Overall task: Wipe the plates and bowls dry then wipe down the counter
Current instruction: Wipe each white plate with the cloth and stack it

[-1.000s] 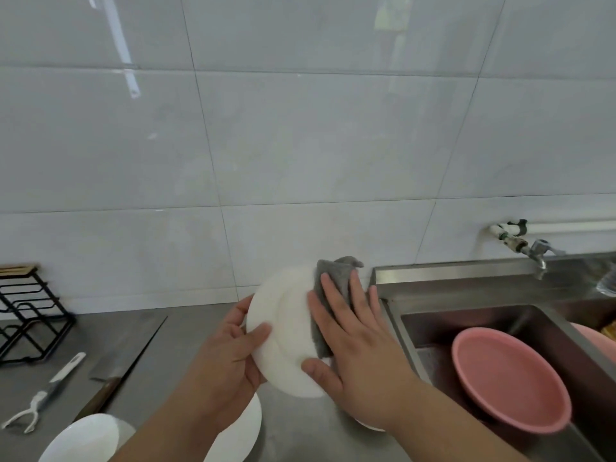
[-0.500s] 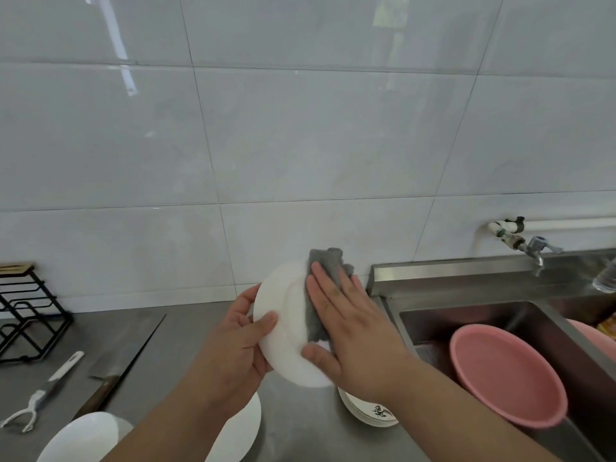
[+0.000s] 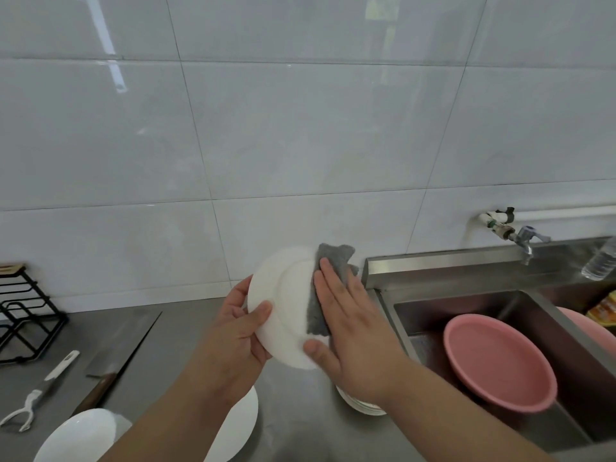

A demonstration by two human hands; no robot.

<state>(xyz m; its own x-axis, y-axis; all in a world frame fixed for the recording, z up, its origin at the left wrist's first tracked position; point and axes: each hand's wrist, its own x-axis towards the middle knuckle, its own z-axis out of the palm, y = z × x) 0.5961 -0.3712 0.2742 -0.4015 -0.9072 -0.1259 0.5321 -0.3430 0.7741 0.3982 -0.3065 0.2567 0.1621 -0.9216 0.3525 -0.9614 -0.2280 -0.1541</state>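
Note:
A white plate [image 3: 286,308] is held tilted above the grey counter [image 3: 160,361]. My left hand [image 3: 236,331] grips its left rim, thumb on the face and fingers behind. My right hand [image 3: 350,321] lies flat with straight fingers, pressing a grey cloth [image 3: 325,291] against the plate's right half. The cloth's top pokes out above my fingertips. More white dishes sit on the counter: a plate [image 3: 240,425] under my left forearm, a bowl [image 3: 76,438] at the bottom left, and a stack [image 3: 356,403] partly hidden under my right wrist.
A steel sink [image 3: 433,311] on the right holds a pink basin [image 3: 500,358]. A tap [image 3: 520,236] sticks out of the wall; a water bottle [image 3: 600,261] stands at the right edge. On the left lie a cleaver [image 3: 123,348], a peeler [image 3: 40,391] and a black wire rack [image 3: 23,315].
My right hand with the cloth has slid a little over the plate's right side. The plate has shifted slightly up and left in my left hand's grip.

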